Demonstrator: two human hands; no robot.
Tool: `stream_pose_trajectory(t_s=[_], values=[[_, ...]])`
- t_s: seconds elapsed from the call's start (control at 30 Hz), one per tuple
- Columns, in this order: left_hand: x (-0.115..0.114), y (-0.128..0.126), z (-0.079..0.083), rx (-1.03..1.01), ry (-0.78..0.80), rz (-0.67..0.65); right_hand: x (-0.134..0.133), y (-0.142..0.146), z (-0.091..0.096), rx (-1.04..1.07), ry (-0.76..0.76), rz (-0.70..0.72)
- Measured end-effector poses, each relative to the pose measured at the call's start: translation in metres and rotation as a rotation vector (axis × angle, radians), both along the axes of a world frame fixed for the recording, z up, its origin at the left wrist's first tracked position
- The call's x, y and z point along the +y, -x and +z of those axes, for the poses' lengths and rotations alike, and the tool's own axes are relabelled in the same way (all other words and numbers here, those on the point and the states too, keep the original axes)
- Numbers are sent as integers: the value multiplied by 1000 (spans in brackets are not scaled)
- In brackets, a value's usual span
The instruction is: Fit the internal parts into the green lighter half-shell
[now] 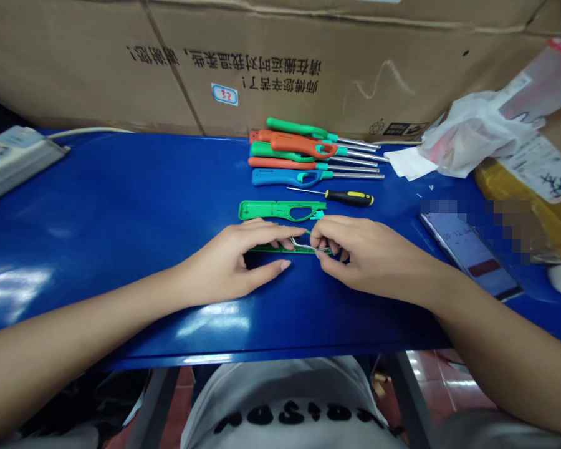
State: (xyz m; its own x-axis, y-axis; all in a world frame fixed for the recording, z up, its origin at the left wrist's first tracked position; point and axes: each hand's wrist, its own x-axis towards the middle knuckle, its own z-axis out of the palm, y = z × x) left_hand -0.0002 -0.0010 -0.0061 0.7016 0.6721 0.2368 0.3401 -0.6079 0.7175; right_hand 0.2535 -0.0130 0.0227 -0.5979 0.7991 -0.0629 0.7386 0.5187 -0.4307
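Two green plastic halves of a lighter casing lie on the blue table. The far casing half shows its ribbed inside and trigger loop, with a small turquoise piece at its right end. Over the near casing half, mostly covered, rests my left hand, its fingers stretched out and its thumb apart. Thin pale wires run above that half. Their right end is pinched between the thumb and fingers of my right hand. The fingertips hide part of the wires and whatever they join.
Beyond the casing lie a yellow-and-black screwdriver and several long-nosed lighters. A large cardboard box walls off the back. At right are a phone and plastic bags; a white power strip sits left.
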Motion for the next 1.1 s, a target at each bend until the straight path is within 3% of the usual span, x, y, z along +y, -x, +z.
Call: stream_pose_trajectory(t_s=[0.37, 1.1], values=[[2, -2, -6, -113, 91, 44, 0, -1, -2, 18, -21, 4], [2, -3, -5, -110, 52, 57, 3, -8, -2, 55, -91, 54]])
